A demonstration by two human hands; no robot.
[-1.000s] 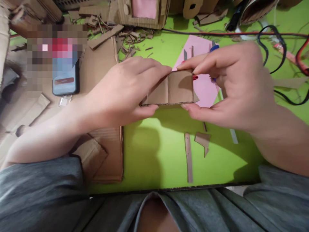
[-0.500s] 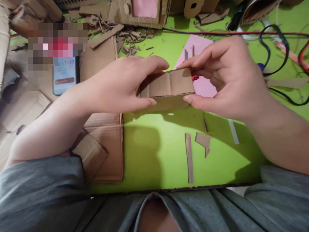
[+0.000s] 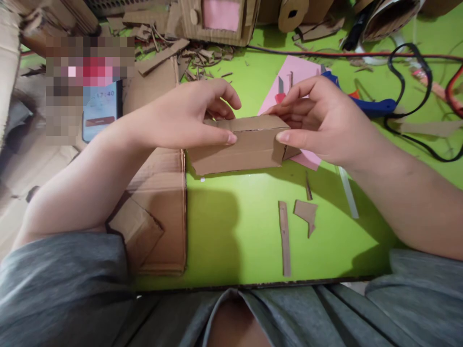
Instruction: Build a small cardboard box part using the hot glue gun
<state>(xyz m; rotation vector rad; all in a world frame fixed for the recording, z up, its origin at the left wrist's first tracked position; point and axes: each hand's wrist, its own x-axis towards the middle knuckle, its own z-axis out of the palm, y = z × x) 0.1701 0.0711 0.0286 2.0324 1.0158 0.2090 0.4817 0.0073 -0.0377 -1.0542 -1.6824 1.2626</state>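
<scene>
Well, what's being held up mid-frame?

A folded cardboard piece (image 3: 238, 147), corrugated and creased into a shallow, box-like shape, just above the green counter (image 3: 217, 231). (From this angle, I can't tell whether its lower edge touches the counter.)

And how is it gripped?

Both hands pinch it. The left hand (image 3: 184, 113) has its thumb along the near face and its fingers curled over the top. The right hand (image 3: 321, 120) mirrors that at the other end, with its thumb in front and fingers reaching over the upper edge.

Why hold it from opposite ends?

My reading is that creased card tends to spring open, so pinching both ends probably keeps the folds closed and the shape square.

What's lying nearby?

A pink paper sheet (image 3: 289, 84) sits upper right of center, with a red-handled craft knife (image 3: 279, 96) on it. A blue-handled tool (image 3: 365, 107) lies just beyond the right hand, seemingly kept within reach. Below the hands are a cardboard strip (image 3: 285, 238) and a small offcut (image 3: 306, 214). A phone (image 3: 100, 110) lies upper left, beside a large cardboard sheet (image 3: 159, 226) under the left forearm.
</scene>
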